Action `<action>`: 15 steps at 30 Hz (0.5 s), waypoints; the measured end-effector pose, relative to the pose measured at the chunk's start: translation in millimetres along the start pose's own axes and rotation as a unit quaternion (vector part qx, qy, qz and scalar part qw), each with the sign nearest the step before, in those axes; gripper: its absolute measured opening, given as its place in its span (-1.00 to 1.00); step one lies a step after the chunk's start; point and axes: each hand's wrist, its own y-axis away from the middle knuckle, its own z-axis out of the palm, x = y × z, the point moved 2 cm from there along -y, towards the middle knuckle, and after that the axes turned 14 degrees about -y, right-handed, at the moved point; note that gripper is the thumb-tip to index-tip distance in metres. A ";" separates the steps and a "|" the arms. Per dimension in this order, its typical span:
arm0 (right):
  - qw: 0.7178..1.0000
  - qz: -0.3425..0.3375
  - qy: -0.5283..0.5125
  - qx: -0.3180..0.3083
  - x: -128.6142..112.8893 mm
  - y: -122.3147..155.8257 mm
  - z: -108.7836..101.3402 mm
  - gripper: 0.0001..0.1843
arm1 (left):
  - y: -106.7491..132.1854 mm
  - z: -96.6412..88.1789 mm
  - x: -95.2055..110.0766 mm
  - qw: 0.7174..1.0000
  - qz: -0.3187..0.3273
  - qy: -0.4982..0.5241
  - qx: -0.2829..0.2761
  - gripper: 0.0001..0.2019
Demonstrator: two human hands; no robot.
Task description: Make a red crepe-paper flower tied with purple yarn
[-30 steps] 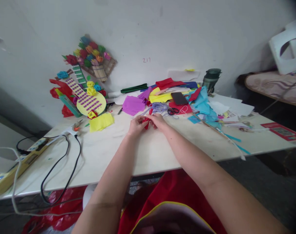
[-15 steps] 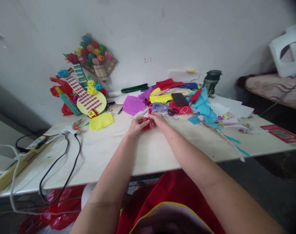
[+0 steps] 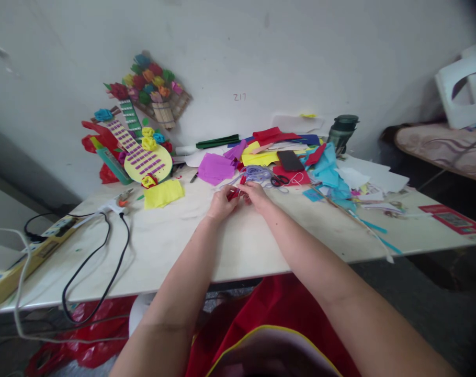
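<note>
A small folded piece of red crepe paper point(image 3: 234, 194) is between my two hands, above the middle of the table point(image 3: 257, 246). My left hand point(image 3: 221, 203) is closed on its left side, thumb and fingers pinching it. From the right, my right hand point(image 3: 255, 195) pinches at its upper part, its fingertips partly hidden. Just beyond the hands lie a bundle of pale purple string point(image 3: 257, 173) and black scissors point(image 3: 279, 180). Purple crepe paper point(image 3: 215, 168) rests behind my left hand.
At left stand a flower-decorated paper guitar point(image 3: 147, 163), a glue bottle point(image 3: 111, 163) and a glue gun point(image 3: 118, 204) with its cable. Yellow paper point(image 3: 164, 194) lies nearby. A phone point(image 3: 290, 161), blue paper point(image 3: 326, 170) and a dark bottle point(image 3: 342, 131) are on the right.
The red crepe paper has turned from upright to slanting toward my left hand. My left fingers have curled further over it; my right hand stays almost in place.
</note>
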 end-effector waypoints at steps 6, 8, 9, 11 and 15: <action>0.997 -0.040 0.017 0.065 -3.4 -4.4 -5.6 -0.79 | -1.3 3.6 -6.4 0.998 -0.031 0.052 -0.008 -0.77; 0.986 -0.098 0.087 0.106 -6.9 -7.1 -10.9 -0.80 | -1.3 3.3 -6.4 0.997 -0.045 0.058 -0.010 -0.79; 0.973 -0.137 0.141 0.119 -9.3 -7.8 -13.1 -0.80 | -1.3 3.0 -6.3 0.997 -0.051 0.057 -0.010 -0.79; 0.933 -0.225 0.253 0.120 -14.5 -7.0 -15.1 -0.81 | -1.3 1.6 -5.7 0.997 -0.060 0.040 -0.008 -0.79; 0.844 -0.351 0.402 0.054 -20.3 1.4 -10.7 -0.78 | -1.0 -2.9 -3.2 0.997 -0.067 -0.032 -0.001 -0.78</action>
